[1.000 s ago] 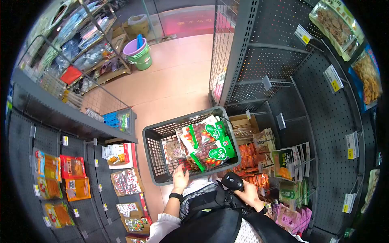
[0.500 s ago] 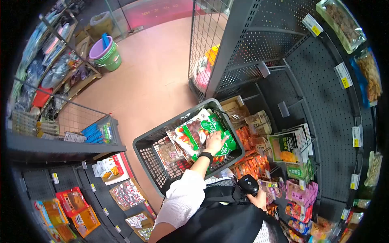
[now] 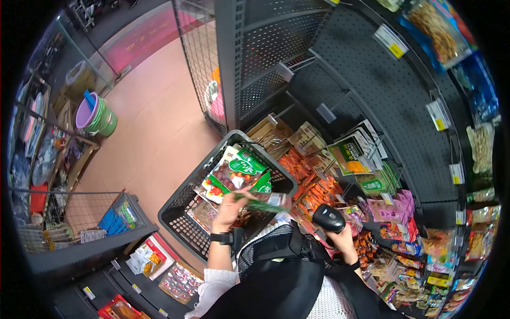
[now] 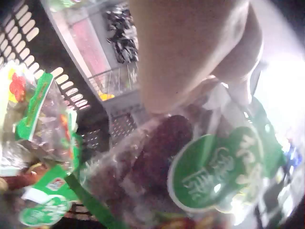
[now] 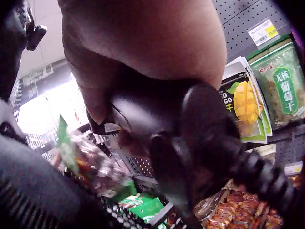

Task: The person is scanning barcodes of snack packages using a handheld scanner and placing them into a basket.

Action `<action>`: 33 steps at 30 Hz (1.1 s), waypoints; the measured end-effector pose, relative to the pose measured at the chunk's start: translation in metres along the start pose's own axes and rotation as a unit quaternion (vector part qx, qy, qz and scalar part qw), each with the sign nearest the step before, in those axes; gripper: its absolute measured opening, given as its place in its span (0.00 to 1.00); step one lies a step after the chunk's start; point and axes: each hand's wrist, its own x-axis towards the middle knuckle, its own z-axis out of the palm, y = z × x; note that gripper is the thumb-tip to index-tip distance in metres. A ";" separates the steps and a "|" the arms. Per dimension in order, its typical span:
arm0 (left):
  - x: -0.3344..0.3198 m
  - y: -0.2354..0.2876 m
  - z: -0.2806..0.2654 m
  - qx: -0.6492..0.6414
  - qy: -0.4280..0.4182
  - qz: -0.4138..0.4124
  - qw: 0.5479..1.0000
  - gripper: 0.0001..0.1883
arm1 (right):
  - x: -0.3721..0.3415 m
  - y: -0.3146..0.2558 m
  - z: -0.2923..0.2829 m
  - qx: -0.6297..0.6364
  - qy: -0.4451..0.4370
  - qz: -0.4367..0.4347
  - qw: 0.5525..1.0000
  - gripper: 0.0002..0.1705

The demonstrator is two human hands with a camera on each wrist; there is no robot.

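Observation:
My left hand pinches a clear bag of dried red dates with a green label, its upper edge between thumb and fingers. In the head view this bag is tilted and blurred over the near side of a dark grey plastic basket. More green-and-white date bags lie inside the basket, beside a flat clear pack of brownish food. My right hand grips a black handheld scanner close to my body, right of the basket. Its ribbed cord shows in the right wrist view.
Dark perforated shelving with hooks rises on the right, above orange-red snack packs and dried mango bags. A lower shelf with snack boxes stands on the left. Stacked purple and green buckets are on the floor farther back.
My left hand moved from the basket's near edge onto the date bags, then drew one bag up toward my body. The head view turned right. My right hand kept hold of the scanner.

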 end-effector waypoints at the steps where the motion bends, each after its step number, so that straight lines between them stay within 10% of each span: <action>1: -0.002 0.002 -0.008 -0.076 -0.073 0.115 0.988 0.08 | 0.004 -0.012 -0.005 0.073 0.007 -0.004 0.997 0.25; 5: -0.073 -0.002 0.017 -0.078 -0.100 0.117 0.985 0.08 | 0.009 -0.047 -0.036 0.234 -0.147 0.058 0.959 0.30; 9: -0.038 0.014 0.043 -0.086 -0.140 0.132 0.978 0.08 | 0.000 -0.083 -0.040 0.100 -0.125 -0.156 0.975 0.28; 13: -0.008 0.010 0.093 -0.113 -0.203 0.143 0.962 0.08 | -0.007 -0.094 -0.051 0.051 -0.225 -0.191 0.954 0.29; 30: 0.074 -0.026 0.351 -0.293 -0.528 0.123 0.787 0.08 | -0.107 -0.076 -0.165 0.049 -0.018 -0.352 0.934 0.28; 33: 0.051 -0.036 0.379 -0.160 -0.400 0.080 0.899 0.15 | -0.138 -0.033 -0.187 0.079 0.136 -0.318 0.935 0.30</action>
